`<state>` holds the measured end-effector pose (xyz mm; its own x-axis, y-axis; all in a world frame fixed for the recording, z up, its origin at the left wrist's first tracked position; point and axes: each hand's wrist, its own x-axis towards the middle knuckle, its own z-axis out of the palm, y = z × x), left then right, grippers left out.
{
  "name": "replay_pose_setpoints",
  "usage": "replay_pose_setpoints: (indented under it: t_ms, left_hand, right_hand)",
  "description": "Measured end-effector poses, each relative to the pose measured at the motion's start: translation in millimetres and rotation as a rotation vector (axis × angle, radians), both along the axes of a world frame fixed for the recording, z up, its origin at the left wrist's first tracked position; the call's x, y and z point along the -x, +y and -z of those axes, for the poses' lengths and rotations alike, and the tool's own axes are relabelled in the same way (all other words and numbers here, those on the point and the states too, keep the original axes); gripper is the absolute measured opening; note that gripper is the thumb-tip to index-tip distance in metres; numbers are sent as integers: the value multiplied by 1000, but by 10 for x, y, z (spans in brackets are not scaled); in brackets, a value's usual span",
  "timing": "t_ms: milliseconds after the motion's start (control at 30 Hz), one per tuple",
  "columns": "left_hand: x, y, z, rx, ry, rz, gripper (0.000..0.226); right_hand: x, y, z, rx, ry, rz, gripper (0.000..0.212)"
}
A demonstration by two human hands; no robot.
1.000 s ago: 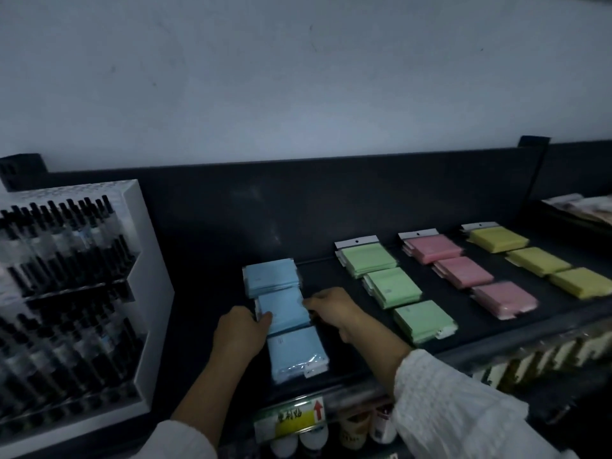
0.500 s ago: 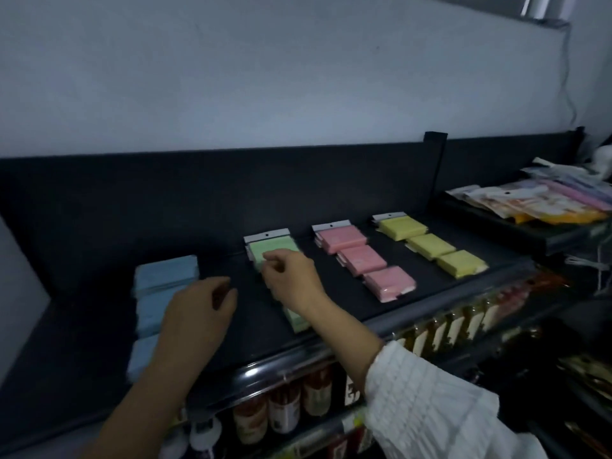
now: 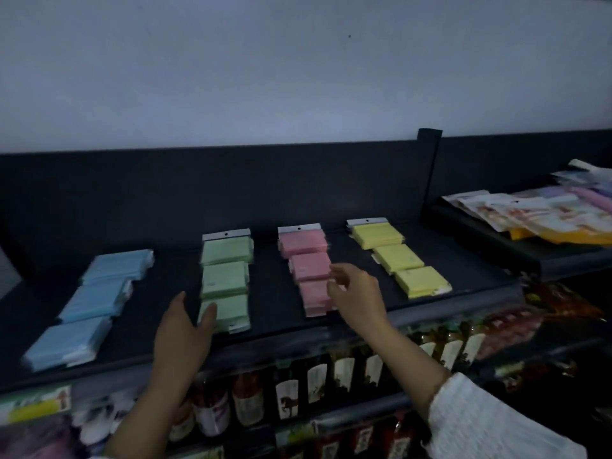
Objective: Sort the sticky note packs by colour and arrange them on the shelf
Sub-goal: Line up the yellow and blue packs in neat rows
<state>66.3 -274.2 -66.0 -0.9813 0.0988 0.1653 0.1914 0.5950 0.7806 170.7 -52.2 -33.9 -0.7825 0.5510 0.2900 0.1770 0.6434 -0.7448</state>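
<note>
- Dim shop aisle: pale wall [image 3: 298, 77] over dark back panel [image 3: 231, 187]; whole frame a bit blurred.
- Dark shelf [image 3: 275, 286] with four columns of sticky note packs, three deep each, running front to back.
- Left to right: blue packs [image 3: 94, 301], green packs [image 3: 225, 279], pink packs [image 3: 309, 266], yellow packs [image 3: 399, 258]; one colour per column, clear gaps between columns.
- Blue column skewed, with front pack furthest left. Yellow column slanting right toward the front. Green and pink straighter.
- White hang tabs visible on rearmost green, pink and yellow packs.
- Left hand [image 3: 183, 332] open, palm down, fingers straight, at left edge of front green pack; one digit overlapping that pack's corner. Touching or hovering: cannot tell.
- Right hand [image 3: 357, 296] open, fingers loosely spread, over right side of front pink pack, fingertips beside middle pink pack. Gripping nothing; contact unclear through blur.
- White textured sleeve [image 3: 490, 422] on right forearm, bottom right.
- Row of bottles [image 3: 314, 382] on tier below shelf lip.
- Flat printed packets [image 3: 536, 213] piled on neighbouring shelf to the right.
</note>
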Motion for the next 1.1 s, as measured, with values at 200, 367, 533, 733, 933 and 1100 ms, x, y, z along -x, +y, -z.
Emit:
replay_pose_setpoints:
  t_ms: [200,367,533,733,933,1100]
  left_hand:
    - [34,4,4,130,-9,-81,50]
    - [30,-24,-22,167,1,-105,41]
    - [-1,-41,13,155,59,-111,34]
    - [4,-36,60,155,95,-112,34]
    - [31,-69,58,135,115,-81,32]
    - [-164,22,-79,16,340,36,29]
  right_hand:
    - [37,-196,27,124,-5,-189,38]
    - [261,-688,43,203,-189,-334,41]
    - [418,-860,42,189,-249,-341,26]
    - [515,-937,59,43,-297,-346,46]
    - [464,-946,-31,78,-294,-319,36]
    - [283,-514,-206,8,-16,-22,23]
